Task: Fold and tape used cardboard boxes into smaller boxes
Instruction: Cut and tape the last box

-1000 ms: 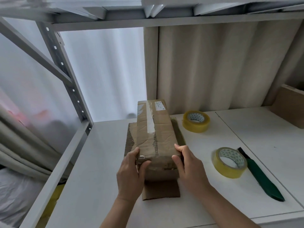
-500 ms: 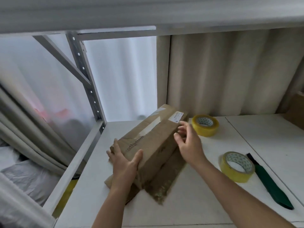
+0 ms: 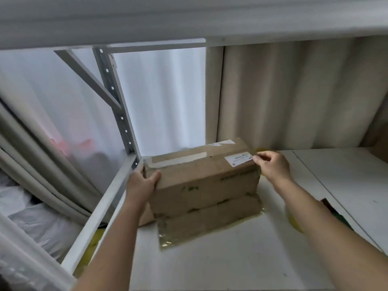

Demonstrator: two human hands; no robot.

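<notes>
1. A flattened cardboard flap [image 3: 210, 223], glossy with tape, is lying on the white counter [image 3: 210, 265] at the near side of the box.
2. The cardboard box [image 3: 201, 181] is sitting at the counter's centre, long side facing the viewer.
3. The left hand [image 3: 142, 182] is gripping the box's 9 o'clock end, thumb on the front face.
4. The right hand [image 3: 270, 164] is pinching the white label [image 3: 239, 159] at the box's 2 o'clock top corner.
5. A beige curtain [image 3: 294, 91] is hanging at 12 o'clock behind the box.
</notes>
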